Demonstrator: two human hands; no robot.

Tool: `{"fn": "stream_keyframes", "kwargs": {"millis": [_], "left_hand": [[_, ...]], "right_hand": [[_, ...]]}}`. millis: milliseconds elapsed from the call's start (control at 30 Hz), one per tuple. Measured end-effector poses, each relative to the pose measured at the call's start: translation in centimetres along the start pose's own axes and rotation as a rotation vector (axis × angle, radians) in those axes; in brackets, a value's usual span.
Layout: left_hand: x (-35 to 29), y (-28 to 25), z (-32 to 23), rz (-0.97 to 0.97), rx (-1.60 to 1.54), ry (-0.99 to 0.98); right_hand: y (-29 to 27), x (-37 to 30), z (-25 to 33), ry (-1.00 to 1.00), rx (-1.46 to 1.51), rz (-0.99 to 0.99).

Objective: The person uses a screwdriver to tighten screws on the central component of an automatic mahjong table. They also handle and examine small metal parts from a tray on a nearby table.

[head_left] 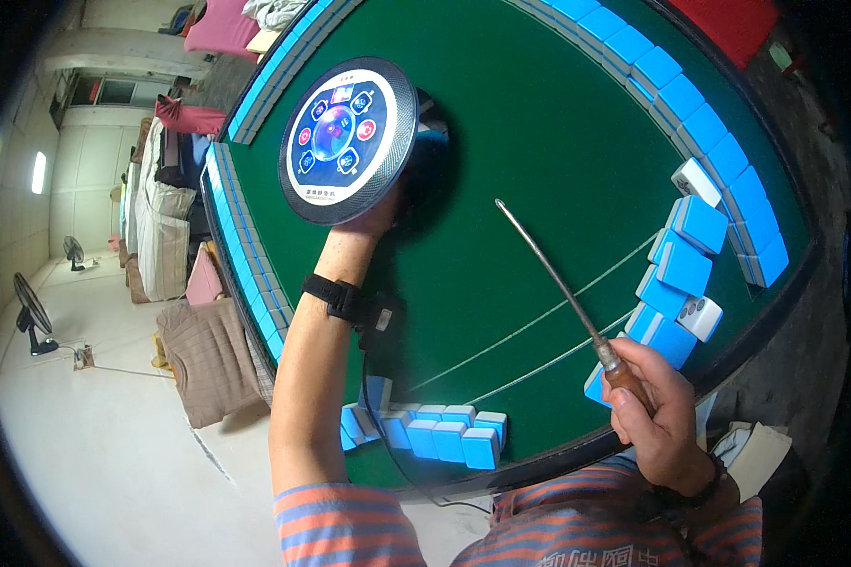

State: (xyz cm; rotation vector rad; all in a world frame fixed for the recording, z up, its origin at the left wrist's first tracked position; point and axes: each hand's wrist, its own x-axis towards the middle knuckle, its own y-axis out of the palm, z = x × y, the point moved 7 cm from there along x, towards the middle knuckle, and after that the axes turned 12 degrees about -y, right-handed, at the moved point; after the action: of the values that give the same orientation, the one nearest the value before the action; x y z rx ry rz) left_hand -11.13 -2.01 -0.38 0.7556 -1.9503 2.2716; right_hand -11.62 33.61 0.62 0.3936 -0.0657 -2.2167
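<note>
A round control panel (296, 177) with a dark textured rim, buttons and a clear dome (333, 132) in its middle is raised and tilted over the green mahjong table. My left hand (378, 217) holds it from beneath; the panel hides most of the fingers. Something dark and partly blue shows under the panel's right side, too shaded to make out. In my right hand (654, 406) is a screwdriver (563, 283), gripped by its wooden handle, the long metal shaft pointing away over the felt. Its tip touches nothing that I can see.
Blue-backed mahjong tiles (704, 128) line the table's sides. Looser tiles (681, 269) lie at the right, and another group (444, 439) stands at the near edge. A thin cable (378, 425) hangs by my left wristband (333, 295). Chairs (208, 359) and fans (33, 312) stand at left.
</note>
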Motion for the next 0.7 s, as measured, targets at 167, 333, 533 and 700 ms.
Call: {"fn": "stream_keyframes", "kwargs": {"millis": [167, 333, 533, 700], "left_hand": [[-0.1, 1.5, 0.8, 0.136, 0.144, -0.133], [0.0, -0.1, -0.3, 0.111, 0.083, 0.012], [-0.4, 0.0, 0.0, 0.152, 0.171, 0.074], [-1.1, 0.9, 1.0, 0.269, 0.121, 0.030]], "right_hand": [[0.0, 0.1, 0.0, 0.020, 0.002, -0.002], [0.0, 0.1, 0.1, 0.017, -0.013, 0.003], [-0.1, 0.1, 0.1, 0.019, -0.011, 0.009], [-0.1, 0.3, 0.1, 0.028, -0.027, 0.014]]}}
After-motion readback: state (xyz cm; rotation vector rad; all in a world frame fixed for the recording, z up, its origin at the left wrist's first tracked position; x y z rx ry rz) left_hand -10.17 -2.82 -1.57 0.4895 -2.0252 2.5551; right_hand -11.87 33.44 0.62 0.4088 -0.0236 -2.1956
